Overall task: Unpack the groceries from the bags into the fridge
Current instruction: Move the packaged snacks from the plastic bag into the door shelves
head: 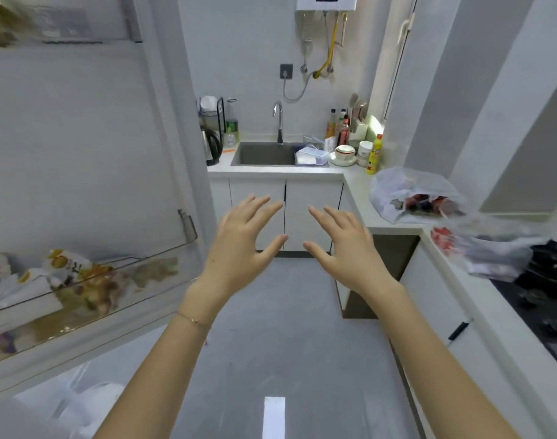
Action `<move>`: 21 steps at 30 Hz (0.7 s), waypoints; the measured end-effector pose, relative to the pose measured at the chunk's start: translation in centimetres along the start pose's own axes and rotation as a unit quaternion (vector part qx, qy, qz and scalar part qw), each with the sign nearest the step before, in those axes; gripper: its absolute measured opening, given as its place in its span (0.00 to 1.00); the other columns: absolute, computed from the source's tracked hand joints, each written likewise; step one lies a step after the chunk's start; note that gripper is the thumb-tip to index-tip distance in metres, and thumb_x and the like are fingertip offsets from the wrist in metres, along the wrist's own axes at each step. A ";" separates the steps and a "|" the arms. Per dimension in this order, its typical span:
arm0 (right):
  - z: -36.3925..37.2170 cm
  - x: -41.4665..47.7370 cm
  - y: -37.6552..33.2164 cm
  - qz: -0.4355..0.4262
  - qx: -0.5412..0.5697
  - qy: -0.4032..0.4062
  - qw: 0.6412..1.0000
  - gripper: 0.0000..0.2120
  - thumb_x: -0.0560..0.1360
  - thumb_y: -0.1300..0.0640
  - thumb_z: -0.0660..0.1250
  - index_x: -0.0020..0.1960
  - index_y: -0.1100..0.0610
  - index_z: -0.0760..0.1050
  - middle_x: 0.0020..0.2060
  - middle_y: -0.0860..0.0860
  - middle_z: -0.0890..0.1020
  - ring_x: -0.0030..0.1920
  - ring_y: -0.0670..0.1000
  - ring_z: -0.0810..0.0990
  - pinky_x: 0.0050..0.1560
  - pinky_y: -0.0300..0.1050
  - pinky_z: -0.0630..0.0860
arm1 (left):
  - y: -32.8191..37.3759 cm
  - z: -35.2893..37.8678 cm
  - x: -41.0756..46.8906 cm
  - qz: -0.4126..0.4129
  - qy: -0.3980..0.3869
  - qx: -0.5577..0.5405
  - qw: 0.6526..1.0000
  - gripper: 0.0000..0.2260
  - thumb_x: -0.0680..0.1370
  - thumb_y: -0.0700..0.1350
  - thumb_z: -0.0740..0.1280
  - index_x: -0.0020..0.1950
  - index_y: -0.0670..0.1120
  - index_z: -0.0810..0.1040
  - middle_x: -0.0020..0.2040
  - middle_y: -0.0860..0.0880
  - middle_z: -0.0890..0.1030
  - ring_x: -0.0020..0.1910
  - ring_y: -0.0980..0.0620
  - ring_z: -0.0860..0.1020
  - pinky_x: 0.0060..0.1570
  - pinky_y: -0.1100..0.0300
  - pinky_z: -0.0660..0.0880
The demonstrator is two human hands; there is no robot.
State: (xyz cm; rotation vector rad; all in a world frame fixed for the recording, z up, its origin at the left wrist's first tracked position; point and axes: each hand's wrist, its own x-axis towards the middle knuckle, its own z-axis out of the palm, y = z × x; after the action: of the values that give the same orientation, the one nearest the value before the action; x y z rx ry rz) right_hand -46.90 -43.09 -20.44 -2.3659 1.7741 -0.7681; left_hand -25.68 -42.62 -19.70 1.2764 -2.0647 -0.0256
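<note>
My left hand (243,236) and my right hand (340,240) are raised side by side over the grey floor, fingers spread, holding nothing. At the left stands the open fridge door (90,147); its clear door shelf (90,293) holds several snack packets. On the right counter lies a translucent plastic grocery bag (410,193) with red and dark packages showing through its mouth. A second plastic bag (492,251), blurred, lies closer to me beside the stove. Both bags are to the right of my hands, apart from them.
A sink (264,153) with a tap is set in the far counter, with a kettle (212,147), bottles, bowls and a yellow bottle (373,155) around it. A black gas stove (546,299) fills the near right counter. White plastic (80,394) lies at the lower left.
</note>
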 end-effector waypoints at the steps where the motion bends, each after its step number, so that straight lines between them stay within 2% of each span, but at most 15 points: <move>1: -0.4 -0.1 1.8 0.009 -0.008 -0.001 1.000 0.30 0.78 0.39 0.58 0.77 0.40 0.51 0.76 0.47 0.59 0.76 0.51 0.53 0.74 0.54 0.53 | 0.8 1.6 1.0 0.003 -0.011 0.003 1.000 0.27 0.78 0.62 0.59 0.75 0.54 0.66 0.75 0.52 0.65 0.77 0.50 0.58 0.74 0.50 0.55; 3: -1.1 -0.5 5.3 0.029 -0.018 0.001 0.999 0.31 0.78 0.39 0.58 0.77 0.40 0.51 0.76 0.47 0.59 0.76 0.51 0.53 0.74 0.55 0.52 | 2.4 4.9 2.9 0.003 -0.037 0.016 0.999 0.27 0.79 0.60 0.62 0.76 0.55 0.63 0.77 0.51 0.62 0.78 0.49 0.54 0.75 0.46 0.52; 8: -2.9 -2.2 13.3 0.091 -0.033 0.001 0.995 0.31 0.78 0.39 0.59 0.77 0.42 0.52 0.76 0.48 0.59 0.76 0.51 0.53 0.74 0.52 0.51 | 6.7 12.4 6.5 0.013 -0.089 0.005 0.996 0.29 0.79 0.61 0.60 0.78 0.57 0.57 0.79 0.52 0.55 0.79 0.51 0.46 0.76 0.46 0.44; 16: -5.6 -3.1 24.0 0.191 -0.051 0.000 0.980 0.33 0.77 0.40 0.61 0.77 0.41 0.51 0.77 0.48 0.55 0.77 0.52 0.48 0.74 0.53 0.48 | 11.4 23.4 13.6 0.070 -0.157 -0.010 0.985 0.32 0.76 0.67 0.52 0.78 0.58 0.55 0.80 0.52 0.52 0.79 0.50 0.44 0.76 0.47 0.41; 21: -5.5 -2.2 31.0 0.249 -0.074 -0.004 0.966 0.35 0.75 0.39 0.63 0.77 0.41 0.51 0.77 0.47 0.54 0.77 0.53 0.49 0.74 0.53 0.46 | 12.9 31.1 18.8 0.099 -0.195 -0.023 0.975 0.30 0.79 0.65 0.57 0.79 0.57 0.55 0.80 0.52 0.51 0.79 0.49 0.44 0.76 0.44 0.42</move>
State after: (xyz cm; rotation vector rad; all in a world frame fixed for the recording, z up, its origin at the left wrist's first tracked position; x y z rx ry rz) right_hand -76.96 -49.87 -27.46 -1.8488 2.3494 -0.5655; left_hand -58.46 -61.12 -28.27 1.0963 -2.5024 -0.2511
